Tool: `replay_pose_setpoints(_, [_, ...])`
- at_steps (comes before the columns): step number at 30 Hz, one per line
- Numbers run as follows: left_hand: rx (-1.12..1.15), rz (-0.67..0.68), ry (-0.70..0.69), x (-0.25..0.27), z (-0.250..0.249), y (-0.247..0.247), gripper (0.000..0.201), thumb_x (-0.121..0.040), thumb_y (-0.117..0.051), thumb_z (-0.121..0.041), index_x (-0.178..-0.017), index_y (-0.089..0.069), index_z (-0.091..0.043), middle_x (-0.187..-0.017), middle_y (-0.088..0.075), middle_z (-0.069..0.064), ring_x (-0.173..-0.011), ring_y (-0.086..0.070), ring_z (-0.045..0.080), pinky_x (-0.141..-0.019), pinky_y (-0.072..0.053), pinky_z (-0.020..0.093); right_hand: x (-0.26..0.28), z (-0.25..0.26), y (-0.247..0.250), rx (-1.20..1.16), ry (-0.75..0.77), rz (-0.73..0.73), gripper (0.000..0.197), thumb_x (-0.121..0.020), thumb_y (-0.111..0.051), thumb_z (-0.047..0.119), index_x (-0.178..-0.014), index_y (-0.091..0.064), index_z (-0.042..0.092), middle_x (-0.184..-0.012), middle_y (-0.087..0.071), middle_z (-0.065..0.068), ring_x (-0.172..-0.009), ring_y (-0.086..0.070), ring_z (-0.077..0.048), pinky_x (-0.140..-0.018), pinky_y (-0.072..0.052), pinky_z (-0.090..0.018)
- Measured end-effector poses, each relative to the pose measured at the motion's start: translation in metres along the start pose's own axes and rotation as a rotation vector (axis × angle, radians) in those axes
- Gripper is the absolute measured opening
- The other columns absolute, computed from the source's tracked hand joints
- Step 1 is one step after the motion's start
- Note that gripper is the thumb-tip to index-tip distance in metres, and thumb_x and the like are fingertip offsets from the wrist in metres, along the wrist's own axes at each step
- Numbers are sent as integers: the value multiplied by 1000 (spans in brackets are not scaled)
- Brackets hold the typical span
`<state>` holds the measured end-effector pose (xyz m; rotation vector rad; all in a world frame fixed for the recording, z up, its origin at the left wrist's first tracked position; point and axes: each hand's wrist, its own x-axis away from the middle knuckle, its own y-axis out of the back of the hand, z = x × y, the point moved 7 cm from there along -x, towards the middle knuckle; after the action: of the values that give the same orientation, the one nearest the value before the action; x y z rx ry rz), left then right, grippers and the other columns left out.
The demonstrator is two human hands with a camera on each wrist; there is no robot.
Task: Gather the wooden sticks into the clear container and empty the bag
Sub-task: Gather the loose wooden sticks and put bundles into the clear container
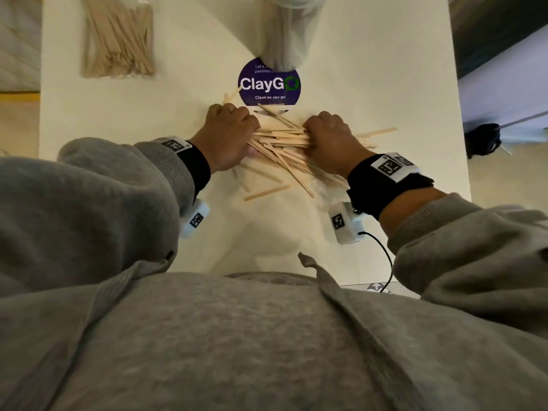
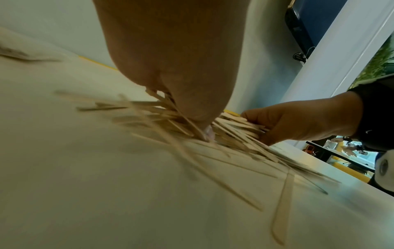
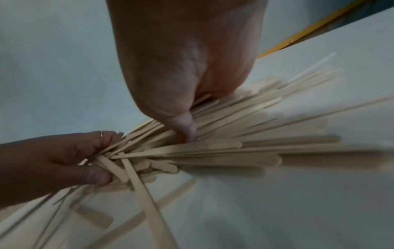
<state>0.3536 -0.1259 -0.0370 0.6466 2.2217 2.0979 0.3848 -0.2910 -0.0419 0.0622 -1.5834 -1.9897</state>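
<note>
A loose pile of flat wooden sticks (image 1: 281,143) lies on the white table (image 1: 370,69), just below a purple round sticker. My left hand (image 1: 228,134) grips the pile's left end, its fingers and thumb curled round several sticks (image 3: 132,161). My right hand (image 1: 329,137) grips the right end, thumb (image 3: 187,129) pressed on the bundle (image 2: 234,128). More sticks trail toward me. The clear container (image 1: 284,28) stands at the far middle of the table. A clear bag (image 1: 118,40) packed with sticks lies at the far left.
The purple "ClayGo" sticker (image 1: 268,84) sits between the container and the pile. A dark bag (image 1: 482,140) hangs off the table's right edge. A black cable (image 1: 382,256) runs from my right wrist camera. My grey sweater fills the near side.
</note>
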Motion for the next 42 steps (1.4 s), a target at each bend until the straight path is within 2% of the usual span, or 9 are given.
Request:
replay_pose_setpoints(7, [-29, -26, -38, 11, 13, 8, 27, -84, -49, -1, -111, -54, -1, -103, -57, 21, -89, -55, 41, -76, -37, 45, -4, 2, 9, 94, 44, 171, 25, -92, -49, 18, -112, -47, 2, -113, -54, -23, -99, -51, -38, -78, -38, -39])
replay_pose_setpoints(10, [-5, -29, -5, 19, 27, 12, 28, -86, -48, -3, -113, -50, -2, -101, -63, 22, -88, -59, 42, -78, -36, 44, -2, -1, 20, 26, 18, 212, 24, -94, -49, 21, -112, -42, 7, -107, -56, -21, -83, -47, -28, -71, -33, -34])
replay_pose_setpoints(16, [398, -74, 141, 39, 60, 7, 25, -95, -47, -17, -116, -50, -5, -111, -58, 20, -99, -55, 40, -82, -41, 44, -1, -11, 40, -185, -111, 84, 10, -92, -53, 16, -95, -45, 13, -91, -53, -12, -86, -49, -29, -71, -29, -30])
replay_pose_setpoints(21, [682, -219, 280, 46, 72, 13, 20, -96, -45, -17, -104, -50, 1, -99, -53, 18, -89, -49, 29, -72, -32, 32, 4, -9, 50, -563, -286, -84, 38, -82, -72, 35, -69, -39, 20, -70, -47, 0, -67, -43, -18, -63, -33, -32])
replay_pose_setpoints(26, [882, -425, 320, 42, 51, 33, 16, -97, -45, -18, -90, -48, -4, -87, -47, 10, -78, -45, 23, -64, -27, 22, 2, 35, 60, -948, -216, -182, 22, -76, -79, 26, -86, -59, 23, -51, -55, 20, -44, -48, 7, -55, -34, -16])
replay_pose_setpoints(31, [928, -510, 151, 29, 9, 66, 17, -91, -43, -2, -80, -47, -15, -73, -47, -6, -66, -47, 8, -59, -36, 23, -5, 85, 54, -1185, -156, -194, 37, -72, -83, 19, -104, -63, 16, -55, -58, 21, -46, -50, 6, -50, -35, -9])
replay_pose_setpoints(33, [998, -461, 71, 23, -3, 67, 20, -89, -38, 0, -91, -56, -8, -80, -58, -6, -77, -58, 5, -71, -47, 18, -6, 91, 54, -1250, -216, -264, 28, -74, -82, 21, -96, -64, 16, -57, -58, 17, -46, -50, 5, -51, -36, -14])
replay_pose_setpoints(37, [927, -282, 147, 15, 0, 45, 28, -92, -41, -29, -114, -55, -19, -105, -65, 0, -98, -63, 18, -87, -51, 42, -4, 91, 56, -1304, -305, -352, 15, -82, -74, 22, -77, -60, 19, -71, -67, -2, -58, -64, -15, -55, -51, -31])
replay_pose_setpoints(42, [834, -182, 232, 31, 5, 38, 42, -87, -56, -41, -127, -48, -29, -130, -54, -9, -124, -46, 12, -113, -20, 51, -12, 80, 52, -1239, -339, -321, 36, -82, -66, 39, -106, -65, 12, -98, -75, -7, -89, -71, -21, -86, -57, -42])
